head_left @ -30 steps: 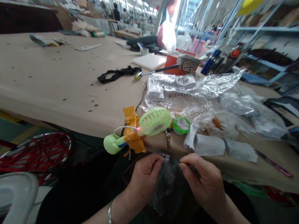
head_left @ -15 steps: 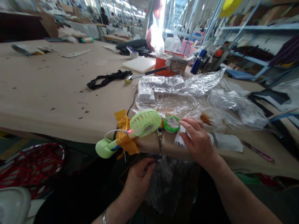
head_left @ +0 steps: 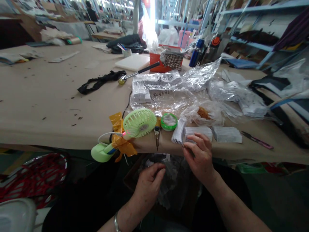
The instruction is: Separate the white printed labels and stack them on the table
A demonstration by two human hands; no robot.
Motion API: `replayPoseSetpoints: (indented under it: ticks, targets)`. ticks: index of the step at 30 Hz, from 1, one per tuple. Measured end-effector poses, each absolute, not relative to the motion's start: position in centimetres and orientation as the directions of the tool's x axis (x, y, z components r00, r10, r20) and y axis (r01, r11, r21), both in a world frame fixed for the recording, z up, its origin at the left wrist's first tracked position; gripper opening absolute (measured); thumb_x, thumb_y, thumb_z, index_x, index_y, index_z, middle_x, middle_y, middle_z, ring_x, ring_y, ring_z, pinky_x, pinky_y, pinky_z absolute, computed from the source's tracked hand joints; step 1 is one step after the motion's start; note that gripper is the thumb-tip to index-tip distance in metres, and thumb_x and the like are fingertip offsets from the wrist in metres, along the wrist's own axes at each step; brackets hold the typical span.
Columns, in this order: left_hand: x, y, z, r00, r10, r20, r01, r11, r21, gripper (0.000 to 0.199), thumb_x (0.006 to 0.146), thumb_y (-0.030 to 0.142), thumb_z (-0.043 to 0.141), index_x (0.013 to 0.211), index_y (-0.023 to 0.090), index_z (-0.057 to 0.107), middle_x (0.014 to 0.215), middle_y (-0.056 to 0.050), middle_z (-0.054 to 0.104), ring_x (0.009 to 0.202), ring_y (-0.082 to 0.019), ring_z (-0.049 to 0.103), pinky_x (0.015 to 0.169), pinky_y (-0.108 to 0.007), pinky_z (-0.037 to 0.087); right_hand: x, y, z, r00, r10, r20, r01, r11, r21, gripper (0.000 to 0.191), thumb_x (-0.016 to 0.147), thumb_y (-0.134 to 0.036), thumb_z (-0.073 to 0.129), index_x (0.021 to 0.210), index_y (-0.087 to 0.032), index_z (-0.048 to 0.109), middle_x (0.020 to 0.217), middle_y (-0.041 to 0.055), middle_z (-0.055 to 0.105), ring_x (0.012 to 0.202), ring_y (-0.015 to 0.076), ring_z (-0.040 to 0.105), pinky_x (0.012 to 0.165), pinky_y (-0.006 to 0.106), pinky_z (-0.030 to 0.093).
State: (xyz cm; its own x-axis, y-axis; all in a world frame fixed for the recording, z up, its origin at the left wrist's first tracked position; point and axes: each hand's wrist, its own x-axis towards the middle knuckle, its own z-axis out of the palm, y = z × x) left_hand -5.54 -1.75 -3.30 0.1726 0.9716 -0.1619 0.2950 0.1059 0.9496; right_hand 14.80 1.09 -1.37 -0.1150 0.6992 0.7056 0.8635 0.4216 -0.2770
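Observation:
My left hand (head_left: pixel 149 182) is below the table's front edge, over a plastic bag (head_left: pixel 169 190) of pale scraps. Its thumb and curled fingers are pressed together, and what they hold, if anything, is hidden. At the edge, my right hand (head_left: pixel 201 158) has its thumb and forefinger tips close together by the corner of a fanned stack of paper slips (head_left: pixel 179 130); whether a slip is between them is unclear. Its other fingers lie over a second stack of slips (head_left: pixel 199 129). To the left of the stacks sits a green dish with a white pad (head_left: pixel 169 121).
A light-green fan (head_left: pixel 140 122) is fixed to the edge with orange tape (head_left: pixel 124 145). Beside it lies a pointed tool (head_left: pixel 157 137). A third slip stack (head_left: pixel 227 134) and a pink-handled cutter (head_left: pixel 258 140) lie right; plastic-wrapped bundles (head_left: pixel 164 91) lie behind.
My right hand has left the green dish's rim and come down to the paper stacks, closing its fingers more. My left hand stays below the edge. The whole view has shifted slightly.

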Motion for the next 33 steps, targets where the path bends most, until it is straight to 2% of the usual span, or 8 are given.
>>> replayPoseSetpoints:
  ticks: [7, 9, 12, 15, 19, 23, 28, 33]
  targets:
    - [-3.7, -1.3, -1.3, 0.236, 0.937, -0.256, 0.204, 0.210, 0.956, 0.013, 0.080, 0.025, 0.061, 0.078, 0.017, 0.071, 0.074, -0.003, 0.070, 0.073, -0.017, 0.061, 0.069, -0.026, 0.045, 14.7, 1.1, -0.8, -0.079, 0.674, 0.734, 0.785, 0.496, -0.371, 0.011, 0.081, -0.010, 0.063, 0.080, -0.021, 0.062, 0.084, 0.0026, 0.063, 0.099, 0.0217, 0.056, 0.095, 0.047, 0.043]
    - [-2.8, -0.9, -0.3, 0.282, 0.896, -0.342, 0.050, 0.342, 0.938, 0.016, 0.080, 0.029, 0.062, 0.080, 0.015, 0.070, 0.072, -0.004, 0.068, 0.069, -0.015, 0.059, 0.066, -0.025, 0.045, 14.4, 0.3, -0.7, -0.088, 0.673, 0.735, 0.771, 0.512, -0.377, 0.012, 0.080, -0.010, 0.064, 0.079, -0.021, 0.061, 0.084, 0.0022, 0.063, 0.099, 0.0218, 0.056, 0.095, 0.049, 0.042]
    - [-1.4, -0.3, 1.0, 0.391, 0.827, -0.405, -0.290, 0.528, 0.798, 0.026, 0.082, 0.040, 0.061, 0.091, 0.015, 0.067, 0.078, -0.003, 0.066, 0.068, -0.013, 0.059, 0.065, -0.025, 0.047, 13.5, -1.5, -0.7, -0.149, 0.679, 0.719, 0.747, 0.553, -0.367, 0.013, 0.080, -0.009, 0.064, 0.078, -0.021, 0.060, 0.087, 0.0016, 0.064, 0.101, 0.0222, 0.056, 0.098, 0.051, 0.039]
    - [-0.4, 0.2, 1.7, 0.379, 0.818, -0.434, -0.455, 0.573, 0.682, 0.024, 0.079, 0.037, 0.067, 0.085, 0.014, 0.065, 0.074, -0.002, 0.064, 0.064, -0.009, 0.057, 0.062, -0.020, 0.045, 12.6, -3.4, -0.6, -0.209, 0.699, 0.684, 0.724, 0.581, -0.373, 0.013, 0.080, -0.007, 0.063, 0.079, -0.020, 0.061, 0.089, 0.0009, 0.066, 0.103, 0.0219, 0.056, 0.101, 0.051, 0.036]
    - [0.0, 0.4, 1.7, 0.293, 0.795, -0.531, -0.430, 0.606, 0.670, 0.017, 0.074, 0.027, 0.071, 0.078, 0.011, 0.065, 0.066, -0.002, 0.064, 0.058, -0.008, 0.057, 0.057, -0.017, 0.044, 13.4, -4.1, -0.4, -0.273, 0.702, 0.658, 0.700, 0.614, -0.365, 0.010, 0.083, -0.014, 0.063, 0.092, -0.019, 0.063, 0.093, 0.0038, 0.067, 0.103, 0.0232, 0.055, 0.100, 0.048, 0.040]
    - [-0.4, 0.1, 1.4, 0.337, 0.733, -0.591, -0.295, 0.678, 0.673, 0.020, 0.079, 0.027, 0.065, 0.089, 0.010, 0.065, 0.066, -0.004, 0.066, 0.056, -0.012, 0.060, 0.056, -0.023, 0.048, 16.4, -2.3, -0.6, -0.236, 0.719, 0.654, 0.819, 0.509, -0.265, 0.032, 0.086, -0.021, 0.060, 0.117, -0.011, 0.058, 0.103, 0.0122, 0.063, 0.106, 0.0273, 0.052, 0.092, 0.045, 0.047]
    - [-0.6, -0.4, 1.2, 0.369, 0.722, -0.585, -0.188, 0.675, 0.714, 0.020, 0.083, 0.027, 0.059, 0.095, 0.011, 0.061, 0.056, -0.001, 0.063, 0.049, -0.012, 0.058, 0.050, -0.021, 0.046, 18.5, -0.1, -1.8, -0.213, 0.750, 0.626, 0.935, 0.342, -0.091, 0.021, 0.085, -0.016, 0.061, 0.106, -0.013, 0.065, 0.098, 0.0107, 0.067, 0.100, 0.0280, 0.056, 0.089, 0.045, 0.047]
    - [-0.5, -0.4, 1.3, 0.356, 0.705, -0.613, -0.203, 0.699, 0.686, 0.014, 0.084, 0.025, 0.058, 0.086, 0.011, 0.060, 0.060, -0.004, 0.065, 0.050, -0.012, 0.060, 0.051, -0.022, 0.047, 18.8, 0.1, -2.1, -0.150, 0.695, 0.703, 0.897, 0.395, -0.199, 0.011, 0.085, -0.011, 0.060, 0.091, -0.018, 0.067, 0.088, 0.0058, 0.069, 0.091, 0.0226, 0.059, 0.084, 0.041, 0.048]
